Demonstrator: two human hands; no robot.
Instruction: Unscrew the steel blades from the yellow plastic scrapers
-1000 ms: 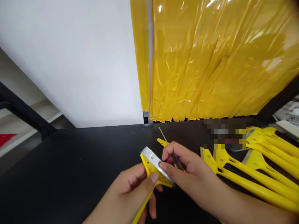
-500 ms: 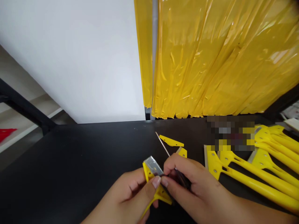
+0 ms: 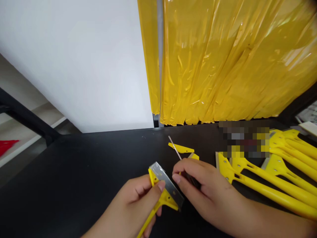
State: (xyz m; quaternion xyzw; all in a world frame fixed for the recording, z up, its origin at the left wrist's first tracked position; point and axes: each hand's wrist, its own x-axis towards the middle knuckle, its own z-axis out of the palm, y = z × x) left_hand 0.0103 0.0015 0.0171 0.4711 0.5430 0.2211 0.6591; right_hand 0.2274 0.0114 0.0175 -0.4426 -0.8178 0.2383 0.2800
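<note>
My left hand (image 3: 135,200) is closed around a yellow scraper (image 3: 164,200), its handle slanting down toward me. A flat metal blade (image 3: 170,187) lies along the scraper's head, pressed down by my left thumb. Screw holes show in the yellow plastic beside it. Just right of the blade, my right hand (image 3: 210,188) is closed on a screwdriver (image 3: 174,147); its thin shaft points up and away, and its dark handle is mostly hidden in the palm. Beyond that hand lies a loose yellow plate with holes (image 3: 183,148). Another yellow piece (image 3: 194,156) is partly covered by my fingers.
Several yellow scrapers (image 3: 274,193) lie on the right of the black table (image 3: 74,185). A pixelated patch hides something behind them. A white panel (image 3: 81,66) and yellow plastic sheeting (image 3: 210,66) stand along the back edge. A black frame bar (image 3: 27,120) is at left.
My right fingers have come off the blade and moved slightly right, keeping the screwdriver. The blade now shows along the scraper's head under my left thumb.
</note>
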